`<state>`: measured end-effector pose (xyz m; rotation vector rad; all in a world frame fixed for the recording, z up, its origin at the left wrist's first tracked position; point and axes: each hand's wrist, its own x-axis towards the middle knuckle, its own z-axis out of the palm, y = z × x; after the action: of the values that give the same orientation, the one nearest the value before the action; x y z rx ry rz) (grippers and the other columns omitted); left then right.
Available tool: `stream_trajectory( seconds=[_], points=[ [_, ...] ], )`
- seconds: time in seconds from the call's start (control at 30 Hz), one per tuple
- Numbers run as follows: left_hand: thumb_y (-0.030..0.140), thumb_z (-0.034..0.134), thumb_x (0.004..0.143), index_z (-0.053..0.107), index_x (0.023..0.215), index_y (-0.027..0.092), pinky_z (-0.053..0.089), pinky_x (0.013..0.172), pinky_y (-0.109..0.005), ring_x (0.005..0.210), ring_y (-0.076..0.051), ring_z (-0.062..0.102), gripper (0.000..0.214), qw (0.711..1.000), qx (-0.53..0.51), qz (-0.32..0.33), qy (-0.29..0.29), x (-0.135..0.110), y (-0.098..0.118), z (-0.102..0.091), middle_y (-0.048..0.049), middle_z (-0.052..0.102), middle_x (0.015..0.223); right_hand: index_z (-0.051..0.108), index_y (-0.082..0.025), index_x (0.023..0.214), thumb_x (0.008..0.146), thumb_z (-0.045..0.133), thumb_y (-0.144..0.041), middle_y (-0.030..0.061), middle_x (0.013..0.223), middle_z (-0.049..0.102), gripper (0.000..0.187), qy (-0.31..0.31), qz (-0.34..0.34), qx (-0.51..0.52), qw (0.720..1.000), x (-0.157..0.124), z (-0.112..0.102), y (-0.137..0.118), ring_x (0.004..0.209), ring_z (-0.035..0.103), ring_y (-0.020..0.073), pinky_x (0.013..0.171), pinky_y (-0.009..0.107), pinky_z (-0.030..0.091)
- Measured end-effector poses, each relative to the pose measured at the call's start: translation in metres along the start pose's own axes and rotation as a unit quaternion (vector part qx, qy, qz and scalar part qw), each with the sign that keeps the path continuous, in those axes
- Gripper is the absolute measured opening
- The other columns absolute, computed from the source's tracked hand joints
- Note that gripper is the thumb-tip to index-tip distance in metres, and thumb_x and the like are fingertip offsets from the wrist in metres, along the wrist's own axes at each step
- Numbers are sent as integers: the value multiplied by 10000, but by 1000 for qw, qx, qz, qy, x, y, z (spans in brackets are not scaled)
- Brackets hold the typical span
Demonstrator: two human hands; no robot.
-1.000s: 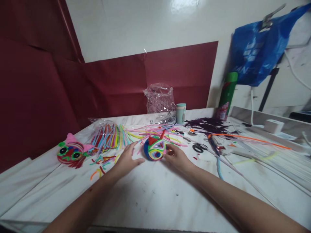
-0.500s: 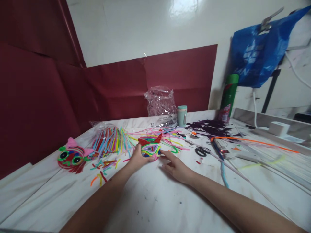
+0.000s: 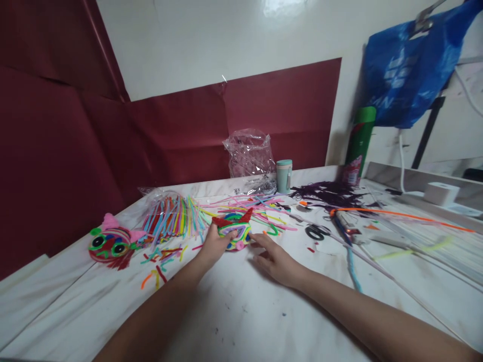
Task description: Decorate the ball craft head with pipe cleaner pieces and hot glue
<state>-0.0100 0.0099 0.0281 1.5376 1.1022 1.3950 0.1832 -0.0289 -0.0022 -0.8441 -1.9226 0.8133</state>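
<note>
My left hand [image 3: 215, 247] grips a small pipe-cleaner animal head [image 3: 243, 230], with the thumb lying across its front. Coiled yellow, purple, green and blue strands cover the head, two red pointed ears stand on top, and a pink round piece sits low on it. At its right edge is my right hand [image 3: 277, 261], fingers loosely bent and apart, fingertips at or close to the side; actual contact is hard to make out. A finished-looking pipe-cleaner head [image 3: 109, 244] with big green-rimmed eyes and pink ears lies to the left.
Bundled pipe cleaners [image 3: 169, 216] lie behind, cut scraps [image 3: 162, 259] in front of them. Black-handled scissors [image 3: 317, 232], a hot glue gun [image 3: 345, 223] and a purple shredded pile [image 3: 328, 193] are rightward. A mint cup [image 3: 284, 176], plastic bag [image 3: 249, 156] and green can [image 3: 360, 138] stand behind.
My left thumb has moved across the front of the animal head, which now sits tilted slightly differently. The right hand stays beside it. The camera view has shifted a little.
</note>
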Motion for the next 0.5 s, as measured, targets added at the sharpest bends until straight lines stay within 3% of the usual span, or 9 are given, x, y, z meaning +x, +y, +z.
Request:
stream_trajectory(
  seconds=[0.17, 0.5],
  points=[
    [331, 727, 686, 469, 1186, 175, 451, 957, -382, 1086, -229, 597, 583, 1000, 6, 17, 16, 1, -2, 0, -112, 628, 1182, 424, -214, 1331, 787, 502, -88, 128, 1207, 473, 564, -7, -9, -3, 1000, 0, 0, -3, 1076, 543, 207, 800, 341, 546],
    [410, 708, 695, 552, 1063, 174, 446, 938, -370, 1074, -238, 594, 463, 998, 30, 17, 56, 3, -4, 2, -97, 644, 1131, 441, -231, 1323, 778, 538, -101, 110, 1184, 484, 569, 4, -1, 10, 1000, 0, -1, -2, 1052, 558, 197, 750, 311, 556]
  ],
)
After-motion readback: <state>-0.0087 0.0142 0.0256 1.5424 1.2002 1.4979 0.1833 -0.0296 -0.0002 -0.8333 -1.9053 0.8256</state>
